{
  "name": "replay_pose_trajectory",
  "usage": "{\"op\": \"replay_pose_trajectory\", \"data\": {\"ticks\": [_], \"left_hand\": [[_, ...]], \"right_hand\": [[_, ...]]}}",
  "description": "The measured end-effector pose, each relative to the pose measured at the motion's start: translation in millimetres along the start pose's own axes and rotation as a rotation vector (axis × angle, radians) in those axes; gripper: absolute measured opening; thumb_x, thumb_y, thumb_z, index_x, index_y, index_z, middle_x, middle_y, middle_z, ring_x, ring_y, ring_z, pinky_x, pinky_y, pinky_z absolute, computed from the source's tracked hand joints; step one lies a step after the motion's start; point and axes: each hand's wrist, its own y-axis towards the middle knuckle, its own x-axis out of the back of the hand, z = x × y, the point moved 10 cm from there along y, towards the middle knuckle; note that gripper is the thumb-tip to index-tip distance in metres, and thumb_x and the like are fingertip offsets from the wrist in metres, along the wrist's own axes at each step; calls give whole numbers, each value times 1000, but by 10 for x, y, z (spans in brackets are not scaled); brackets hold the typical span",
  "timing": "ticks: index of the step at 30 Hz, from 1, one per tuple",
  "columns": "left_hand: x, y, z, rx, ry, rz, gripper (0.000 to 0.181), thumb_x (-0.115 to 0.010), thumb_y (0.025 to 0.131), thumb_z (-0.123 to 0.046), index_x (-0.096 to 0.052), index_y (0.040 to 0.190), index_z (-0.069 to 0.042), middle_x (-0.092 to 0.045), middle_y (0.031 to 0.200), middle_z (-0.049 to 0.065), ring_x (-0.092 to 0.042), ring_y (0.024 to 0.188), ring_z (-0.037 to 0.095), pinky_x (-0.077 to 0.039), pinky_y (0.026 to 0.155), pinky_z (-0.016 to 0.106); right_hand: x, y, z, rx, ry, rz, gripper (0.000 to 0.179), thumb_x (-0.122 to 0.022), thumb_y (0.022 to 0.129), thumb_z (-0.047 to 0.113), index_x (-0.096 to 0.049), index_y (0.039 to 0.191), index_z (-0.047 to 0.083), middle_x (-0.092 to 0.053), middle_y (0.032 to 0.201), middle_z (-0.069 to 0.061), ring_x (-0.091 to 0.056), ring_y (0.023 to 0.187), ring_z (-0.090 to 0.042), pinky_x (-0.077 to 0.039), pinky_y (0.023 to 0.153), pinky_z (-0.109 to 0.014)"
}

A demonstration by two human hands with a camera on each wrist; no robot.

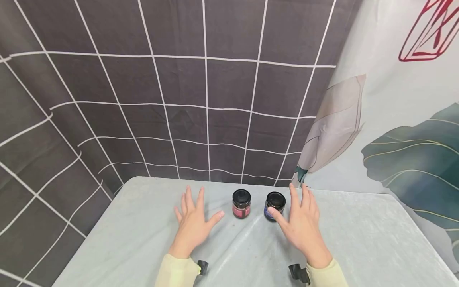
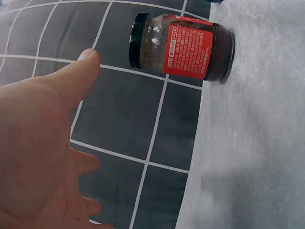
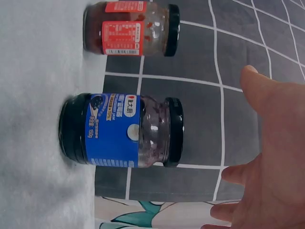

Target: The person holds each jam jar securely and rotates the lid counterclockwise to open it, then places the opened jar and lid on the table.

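Note:
Two small glass jars with black lids stand upright on the table. The jar with the red label (image 1: pixel 241 204) is on the left, and the jam jar with the blue label (image 1: pixel 275 205) is a short way to its right. My left hand (image 1: pixel 192 227), fingers spread, is to the left of the red-labelled jar, apart from it; the left wrist view shows a gap between thumb (image 2: pixel 83 71) and jar. My right hand (image 1: pixel 303 225) is spread beside the blue-labelled jar. Its thumb overlaps that jar in the head view, but the right wrist view shows them apart.
A pale grey cloth covers the table (image 1: pixel 358 231). Behind it hangs a dark curtain with a white grid (image 1: pixel 229 87). On the right is a white cloth (image 1: pixel 380 99) with leaf prints. Each wrist wears a black strap-like device (image 1: pixel 203 267) by the sleeve.

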Motion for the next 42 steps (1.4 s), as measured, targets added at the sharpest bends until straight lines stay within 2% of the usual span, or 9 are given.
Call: {"op": "replay_pose_trajectory", "data": {"ticks": [5,26,35,42], "left_hand": [[-15,-2,-24,-6,-41,2,95,-65,91,-57,-23,159,-6,2,164,28,1,149,51,0,108,76],[-55,15,-39,-36,-70,-41,89,-64,92,-54,-29,157,-4,-3,164,27,-2,150,47,0,111,73],[-54,16,-40,-45,-76,-55,88,-64,92,-54,-30,156,-4,-5,164,27,-3,150,46,-2,111,72],[-74,25,-54,-56,-93,-53,89,-65,92,-53,-30,157,-4,-4,164,27,-3,150,47,-1,111,72]], "right_hand": [[-23,5,31,16,5,-12,91,-71,90,46,-27,155,0,-14,157,-35,-13,142,-56,-14,106,-73],[-97,64,243,55,41,-18,89,-70,91,44,-27,154,-2,-14,158,-34,-11,145,-53,-13,109,-72],[-152,93,281,18,53,14,89,-69,91,47,-26,156,2,-13,160,-31,-9,146,-51,-16,107,-72],[-170,105,320,21,50,9,89,-70,91,47,-29,155,0,-16,158,-32,-12,145,-52,-15,108,-71]]}}
